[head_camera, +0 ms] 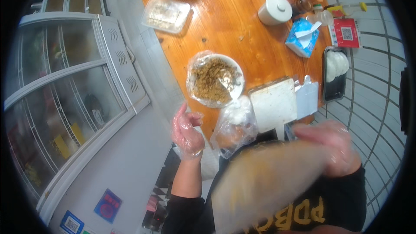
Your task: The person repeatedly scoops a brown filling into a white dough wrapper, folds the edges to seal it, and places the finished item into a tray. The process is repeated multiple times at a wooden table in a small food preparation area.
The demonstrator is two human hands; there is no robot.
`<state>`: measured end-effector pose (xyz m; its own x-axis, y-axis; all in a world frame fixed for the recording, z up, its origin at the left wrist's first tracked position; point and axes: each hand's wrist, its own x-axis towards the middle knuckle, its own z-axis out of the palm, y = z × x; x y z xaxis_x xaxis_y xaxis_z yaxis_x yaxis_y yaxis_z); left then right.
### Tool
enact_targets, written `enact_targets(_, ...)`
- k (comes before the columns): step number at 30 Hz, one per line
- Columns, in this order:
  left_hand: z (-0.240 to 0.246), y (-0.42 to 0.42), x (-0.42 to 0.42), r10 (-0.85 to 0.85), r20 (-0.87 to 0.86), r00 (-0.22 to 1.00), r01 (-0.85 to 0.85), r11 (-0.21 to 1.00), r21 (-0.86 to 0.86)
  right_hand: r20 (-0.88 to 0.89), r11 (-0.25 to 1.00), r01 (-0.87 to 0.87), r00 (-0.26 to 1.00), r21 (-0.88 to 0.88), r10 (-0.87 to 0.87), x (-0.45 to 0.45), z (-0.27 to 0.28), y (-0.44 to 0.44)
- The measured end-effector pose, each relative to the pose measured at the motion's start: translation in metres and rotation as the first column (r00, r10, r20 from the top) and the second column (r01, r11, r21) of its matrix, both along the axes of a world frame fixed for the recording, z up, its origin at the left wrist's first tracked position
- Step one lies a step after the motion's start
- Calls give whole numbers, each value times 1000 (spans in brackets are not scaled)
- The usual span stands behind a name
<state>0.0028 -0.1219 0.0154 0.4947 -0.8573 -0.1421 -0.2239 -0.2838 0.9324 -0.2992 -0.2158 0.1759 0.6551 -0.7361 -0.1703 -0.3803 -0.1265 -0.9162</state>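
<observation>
My left hand [187, 134], in a clear plastic glove, is raised left of the table's near end. Its fingers are bent and apart, with nothing in them. My right hand [331, 146], gloved too and blurred by motion, grips one end of a broad pale sheet [266, 185]. That sheet hangs across my black top; its material is too blurred to tell. Ahead stands a white bowl [240, 71] lined with clear plastic and filled with brown crumbly food [209, 79]. A white spoon [231, 90] rests in it. Against the bowl's near side lies a clear plastic bag [235, 130] with something white inside.
A white board [274, 104] lies on the wooden table [224, 19]. On the right are a black tray [334, 89] with white rounds, a tissue box [302, 37] and a lidded white jar [275, 9]. A clear plastic container [166, 15] sits far left, beyond a glass-doored fridge [97, 71].
</observation>
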Motion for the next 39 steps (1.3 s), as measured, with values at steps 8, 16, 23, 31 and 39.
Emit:
enact_targets(8,-1,11,-12,-12,-67,998,13,1000,11,155,987,113,983,-114,-94,11,16,11)
enact_targets(16,2,16,-9,-4,62,998,8,997,-72,-139,896,271,962,352,-236,17,-4,7)
enact_targets(23,20,28,-10,-106,39,994,107,993,-47,-95,889,345,938,301,-332,21,-43,25)
enact_targets(31,53,11,-11,-120,575,809,350,884,-308,-113,935,297,954,196,-279,16,-47,29)
enact_targets(39,67,-7,-20,-155,621,768,405,869,-284,-119,976,142,979,-162,-162,5,-67,37)
